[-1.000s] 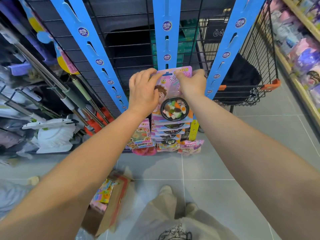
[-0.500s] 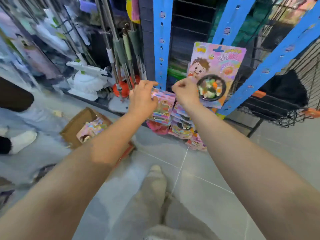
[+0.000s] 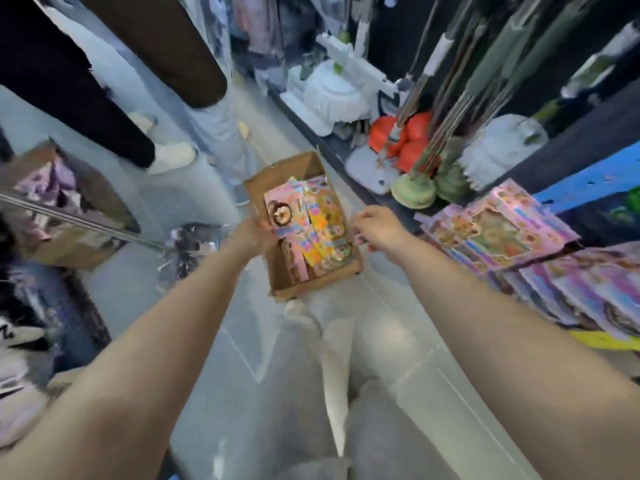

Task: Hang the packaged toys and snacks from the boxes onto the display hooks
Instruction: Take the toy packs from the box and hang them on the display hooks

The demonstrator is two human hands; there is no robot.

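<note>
An open cardboard box [image 3: 290, 292] stands on the floor ahead of my feet, holding several pink and yellow packaged toys [image 3: 323, 226]. At the box's left edge, my left hand [image 3: 255, 234] rests against a pink pack with a round bowl toy [image 3: 281, 212]; blur hides whether the fingers grip it. My right hand [image 3: 378, 229] hovers over the box's right edge, fingers loosely curled, holding nothing. To the right, several pink toy packs [image 3: 498, 231] hang in a stack below a blue display strip [image 3: 588, 181].
Another person's legs [image 3: 166, 64] and shoe [image 3: 173, 156] stand just beyond the box. A second cardboard box [image 3: 74, 244] sits at the left with a metal pole [image 3: 86, 220] across it. Mop heads [image 3: 332, 95] and plungers [image 3: 414, 192] line the shelf base at right.
Both hands have left the hanging pack on the display and dropped to the floor box. My view has swung left and down.
</note>
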